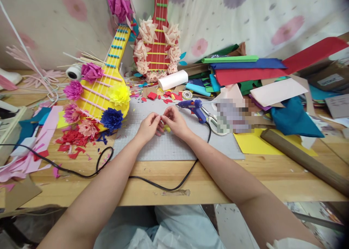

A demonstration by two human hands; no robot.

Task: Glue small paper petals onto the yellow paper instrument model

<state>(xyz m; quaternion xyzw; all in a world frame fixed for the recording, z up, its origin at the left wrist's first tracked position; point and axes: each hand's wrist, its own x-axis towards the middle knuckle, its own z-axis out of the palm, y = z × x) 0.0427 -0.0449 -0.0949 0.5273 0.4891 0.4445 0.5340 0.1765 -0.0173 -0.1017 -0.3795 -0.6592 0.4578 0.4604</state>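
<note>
Left hand (pixel 148 127) and right hand (pixel 176 122) meet over a smooth grey mat (pixel 174 149) on the wooden tabletop (pixel 163 169); their fingertips curl close, though I cannot tell whether they grip anything; a yellow scrap (pixel 167 128) shows between them, probably paper, light, soft, easily creased, best taken by an edge; just right sits a hard plastic glue gun (pixel 201 114).

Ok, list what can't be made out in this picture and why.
All in the head view:
- Whether the left hand and right hand pinch anything: their curled fingers cover the spot.
- Top of the red guitar-shaped craft: cut off by the upper edge.
- Whatever lies under the pixelated patch: masked.
- Print on the white label: blurred, too small.
</note>
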